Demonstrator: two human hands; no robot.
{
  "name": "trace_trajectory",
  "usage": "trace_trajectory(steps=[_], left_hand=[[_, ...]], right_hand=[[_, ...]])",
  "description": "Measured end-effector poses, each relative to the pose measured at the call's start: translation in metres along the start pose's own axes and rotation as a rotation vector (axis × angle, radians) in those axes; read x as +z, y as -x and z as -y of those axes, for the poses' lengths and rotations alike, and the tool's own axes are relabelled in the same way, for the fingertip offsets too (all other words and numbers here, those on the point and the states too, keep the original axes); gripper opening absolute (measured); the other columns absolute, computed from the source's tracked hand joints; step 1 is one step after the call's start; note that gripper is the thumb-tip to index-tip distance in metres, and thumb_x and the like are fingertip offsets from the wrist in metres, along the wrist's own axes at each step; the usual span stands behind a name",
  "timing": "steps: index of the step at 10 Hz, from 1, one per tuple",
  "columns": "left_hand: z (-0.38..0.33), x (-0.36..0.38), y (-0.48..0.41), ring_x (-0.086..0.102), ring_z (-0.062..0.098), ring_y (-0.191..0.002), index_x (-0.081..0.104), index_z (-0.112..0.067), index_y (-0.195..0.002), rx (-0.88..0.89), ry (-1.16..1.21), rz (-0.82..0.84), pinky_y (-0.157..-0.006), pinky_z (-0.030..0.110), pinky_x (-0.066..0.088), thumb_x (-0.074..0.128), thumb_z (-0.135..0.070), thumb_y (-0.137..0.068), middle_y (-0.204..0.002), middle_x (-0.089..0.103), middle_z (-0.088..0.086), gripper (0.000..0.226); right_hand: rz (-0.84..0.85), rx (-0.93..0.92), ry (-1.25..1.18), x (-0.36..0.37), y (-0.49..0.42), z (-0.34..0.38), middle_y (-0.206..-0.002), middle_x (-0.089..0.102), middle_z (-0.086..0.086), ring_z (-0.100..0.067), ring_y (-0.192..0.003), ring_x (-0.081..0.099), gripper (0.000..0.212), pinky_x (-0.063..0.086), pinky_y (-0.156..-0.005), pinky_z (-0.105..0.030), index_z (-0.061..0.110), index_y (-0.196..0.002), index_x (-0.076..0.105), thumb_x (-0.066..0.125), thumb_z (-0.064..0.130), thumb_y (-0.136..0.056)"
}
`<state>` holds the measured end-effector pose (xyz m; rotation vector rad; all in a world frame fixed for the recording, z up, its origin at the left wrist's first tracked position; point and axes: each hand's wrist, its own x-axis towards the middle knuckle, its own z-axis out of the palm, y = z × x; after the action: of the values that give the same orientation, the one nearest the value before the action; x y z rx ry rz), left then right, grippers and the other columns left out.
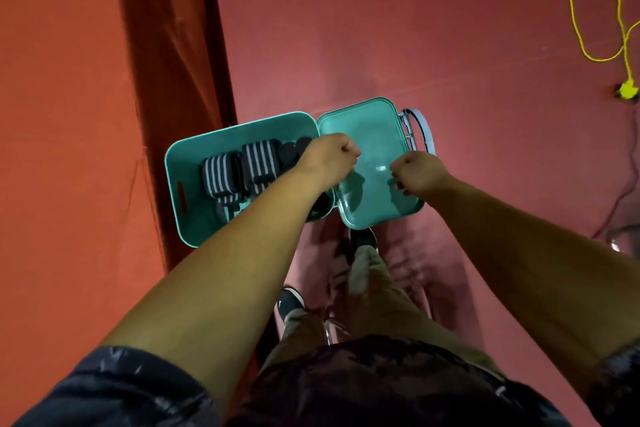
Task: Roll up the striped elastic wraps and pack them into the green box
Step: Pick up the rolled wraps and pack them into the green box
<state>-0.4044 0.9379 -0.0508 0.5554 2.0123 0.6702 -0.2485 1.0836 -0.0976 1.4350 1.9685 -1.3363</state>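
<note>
Hovering over green box (180, 218): left hand (327, 156), right hand (419, 173), curled empty; wraps (258, 159) just left.

Arms outstretched, left hand (327, 158) fisted, right hand (420, 173) fisted

Indoor rm: red carpet (415, 28), yellow ext. cord (627, 90).

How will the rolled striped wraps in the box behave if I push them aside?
The striped wraps look like soft fabric rolls, so they'd probably squash and give rather than slide stiffly. They're probably light for their size. They lie side by side in the green box, so their neighbours would likely stop them rolling far.
</note>
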Motion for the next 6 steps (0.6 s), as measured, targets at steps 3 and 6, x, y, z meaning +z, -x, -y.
trace_trajectory(steps=[3,6], left_hand=[[0.003,0.006,-0.057,0.077,0.025,-0.096,0.072,-0.027,-0.088,-0.082,0.005,-0.016,-0.094,0.040,0.063,0.061,-0.014,-0.096,-0.100,0.079,0.004,0.018],[0.013,0.008,-0.057,0.071,0.013,-0.079,0.072,-0.007,-0.102,-0.101,0.180,-0.007,-0.069,0.013,0.056,0.045,0.007,-0.106,-0.096,0.073,0.013,0.030]], right_hand=[[0.174,0.142,0.115,-0.009,-0.079,0.000,-0.130,0.069,-0.019,-0.042,-0.118,0.070,0.048,0.060,-0.102,-0.054,0.009,-0.139,0.062,0.064,0.026,-0.095],[0.122,0.156,0.294,0.010,-0.106,0.010,-0.144,0.058,-0.023,-0.042,-0.136,0.056,0.044,0.049,-0.108,-0.045,0.002,-0.140,0.057,0.064,0.024,-0.102]])
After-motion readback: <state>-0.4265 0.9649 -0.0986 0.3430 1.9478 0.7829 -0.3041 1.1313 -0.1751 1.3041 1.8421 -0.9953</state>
